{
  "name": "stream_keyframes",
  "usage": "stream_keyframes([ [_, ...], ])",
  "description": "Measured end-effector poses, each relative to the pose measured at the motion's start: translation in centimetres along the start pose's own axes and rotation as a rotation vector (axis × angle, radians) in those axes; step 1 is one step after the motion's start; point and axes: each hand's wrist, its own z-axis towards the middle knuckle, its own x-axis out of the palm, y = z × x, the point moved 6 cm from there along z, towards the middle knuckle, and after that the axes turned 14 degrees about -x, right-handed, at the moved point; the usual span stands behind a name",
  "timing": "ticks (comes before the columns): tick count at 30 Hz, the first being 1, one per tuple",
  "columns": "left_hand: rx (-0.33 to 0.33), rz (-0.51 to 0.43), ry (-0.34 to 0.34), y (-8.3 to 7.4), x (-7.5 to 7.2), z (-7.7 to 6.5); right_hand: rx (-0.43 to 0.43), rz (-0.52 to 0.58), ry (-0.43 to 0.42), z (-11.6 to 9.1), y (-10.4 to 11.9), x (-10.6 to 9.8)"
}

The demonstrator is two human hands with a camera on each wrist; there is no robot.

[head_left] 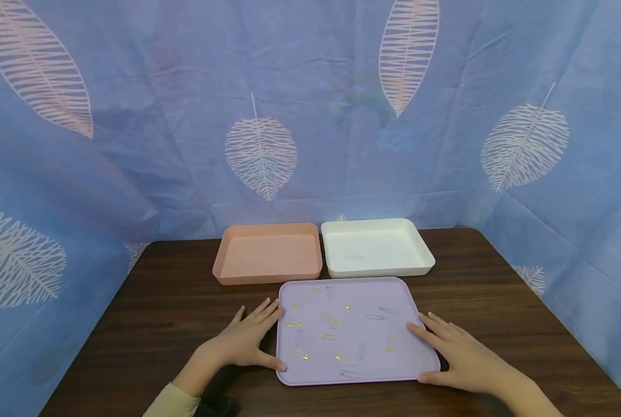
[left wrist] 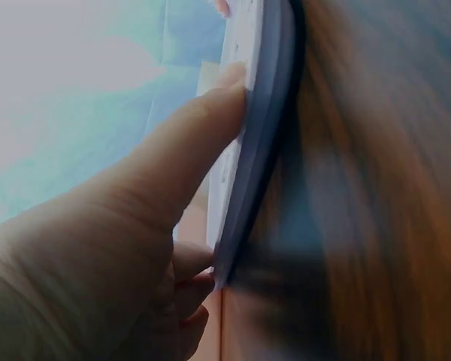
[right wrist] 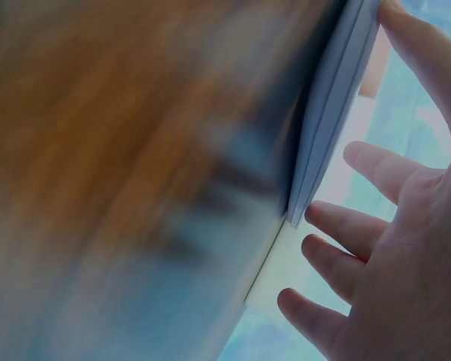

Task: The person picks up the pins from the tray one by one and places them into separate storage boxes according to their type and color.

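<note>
A lavender tray (head_left: 409, 359) lies on the dark wooden table, with several gold safety pins (head_left: 328, 336) and several silver safety pins (head_left: 375, 317) scattered over it. My left hand (head_left: 242, 341) is at the tray's left side, fingers spread, thumb on the near left corner and fingertips right at the left rim. On the other side, my right hand (head_left: 458, 356) has its fingers fanned out, the index fingertip over the right rim and the thumb at the near right corner. In the left wrist view the thumb (left wrist: 210, 113) rests against the tray's edge (left wrist: 267, 98).
Behind the lavender tray stand a pink shallow tray (head_left: 268, 252) on the left and a white shallow tray (head_left: 380, 249) on the right, side by side. A blue leaf-patterned cloth (head_left: 310, 145) hangs behind the wooden table (head_left: 149, 324).
</note>
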Motion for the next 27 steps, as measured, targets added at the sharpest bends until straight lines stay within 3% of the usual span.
stream_keyframes([
  [8,0.000,-0.058,0.015,1.7,-1.1,-1.0,-0.072,-0.003,0.023,1.8,1.3,0.4],
  [19,0.003,-0.070,0.010,3.9,-1.3,-1.4,-0.122,0.003,0.039,3.3,2.5,0.8],
  [27,-0.018,-0.080,-0.001,4.6,-1.7,-2.1,-0.110,0.041,0.086,4.2,2.8,1.0],
])
